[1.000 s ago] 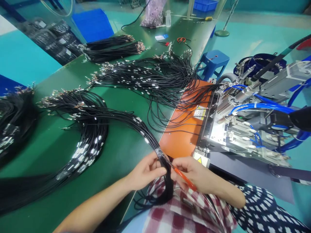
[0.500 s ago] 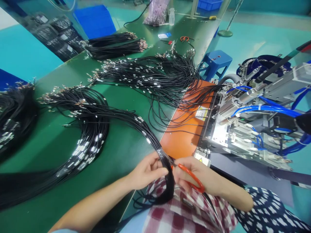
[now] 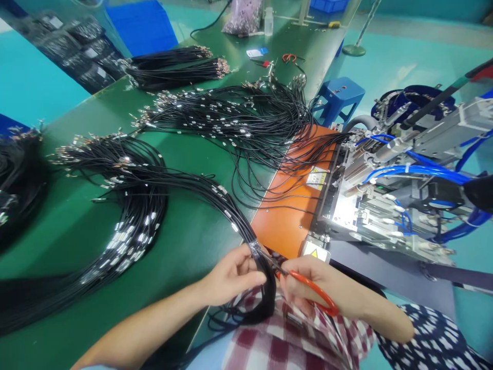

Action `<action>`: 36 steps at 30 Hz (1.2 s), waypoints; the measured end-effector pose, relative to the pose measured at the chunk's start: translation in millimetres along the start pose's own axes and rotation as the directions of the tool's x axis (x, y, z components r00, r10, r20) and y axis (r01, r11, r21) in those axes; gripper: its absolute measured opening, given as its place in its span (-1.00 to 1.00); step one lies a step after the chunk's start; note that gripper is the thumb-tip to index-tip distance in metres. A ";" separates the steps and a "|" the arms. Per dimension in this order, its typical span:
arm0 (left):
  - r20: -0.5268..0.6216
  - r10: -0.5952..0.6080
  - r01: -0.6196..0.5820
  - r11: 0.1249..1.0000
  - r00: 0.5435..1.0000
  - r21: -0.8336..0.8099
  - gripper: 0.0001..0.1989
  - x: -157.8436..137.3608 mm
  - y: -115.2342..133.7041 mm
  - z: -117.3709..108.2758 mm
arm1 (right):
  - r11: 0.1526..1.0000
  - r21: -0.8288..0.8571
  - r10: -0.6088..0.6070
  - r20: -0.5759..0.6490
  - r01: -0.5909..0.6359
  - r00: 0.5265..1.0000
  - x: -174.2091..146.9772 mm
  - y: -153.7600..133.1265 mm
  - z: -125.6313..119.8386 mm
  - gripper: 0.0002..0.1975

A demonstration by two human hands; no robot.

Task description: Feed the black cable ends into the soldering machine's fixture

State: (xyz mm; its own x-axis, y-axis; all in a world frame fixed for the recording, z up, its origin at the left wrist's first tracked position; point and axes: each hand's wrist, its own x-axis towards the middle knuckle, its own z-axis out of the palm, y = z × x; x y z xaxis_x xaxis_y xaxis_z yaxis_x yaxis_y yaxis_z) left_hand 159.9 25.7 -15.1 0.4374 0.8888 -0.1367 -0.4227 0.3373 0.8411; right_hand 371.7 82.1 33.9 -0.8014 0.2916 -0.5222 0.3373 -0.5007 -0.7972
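My left hand [image 3: 238,277] is closed around a bundle of black cables [image 3: 267,293] near the table's front edge. The bundle curves down over the checked apron, and a strip of clear tape [image 3: 254,248] wraps it just above my fingers. In my right hand [image 3: 304,282] is a pair of scissors [image 3: 314,288] with orange-red handles. Their blades lie against the bundle close to the tape; how far the blades are apart I cannot make out. From the tape the cables run back across the table to a larger heap of black cables [image 3: 142,205] with white labels.
At right stands a machine [image 3: 370,200] with blue air hoses and an orange plate [image 3: 269,221], cables lying across it. More cable bundles [image 3: 231,113] cover the back of the green table [image 3: 200,231]. A blue stool [image 3: 342,92] is beyond the table's right edge.
The scissors and my right hand have shifted slightly right and down, showing more of the blades beside the bundle. My left hand keeps its hold. The whole view has shifted a little.
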 end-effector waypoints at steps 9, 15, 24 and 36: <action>-0.016 0.022 -0.022 0.999 1.000 0.040 -0.79 -0.1 -1.4 0.8 | 1.000 0.015 0.003 -0.009 -0.003 1.000 7.2 2.5 1.8 -0.47; -0.014 0.012 -0.011 0.999 1.000 0.047 -0.78 -0.8 0.2 1.2 | 0.999 0.026 0.034 -0.005 -0.034 0.999 6.4 -3.8 2.4 -0.49; -0.029 0.023 -0.021 0.998 0.999 0.054 -0.82 0.0 0.2 1.6 | 0.997 0.046 0.057 -0.012 -0.056 0.998 4.0 -4.0 3.0 -0.51; -0.010 0.004 -0.004 1.000 1.000 0.029 -0.82 0.3 1.9 1.0 | 0.992 0.072 0.106 -0.025 -0.104 0.994 -2.1 -8.0 7.2 -0.53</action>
State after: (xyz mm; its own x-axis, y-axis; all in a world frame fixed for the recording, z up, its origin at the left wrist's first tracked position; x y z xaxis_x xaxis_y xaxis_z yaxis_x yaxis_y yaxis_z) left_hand 160.0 26.4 -13.1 0.4278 0.8932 -0.1386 -0.4015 0.3252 0.8562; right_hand 367.1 79.6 43.5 -0.7488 0.2571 -0.6109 0.3819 -0.5859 -0.7147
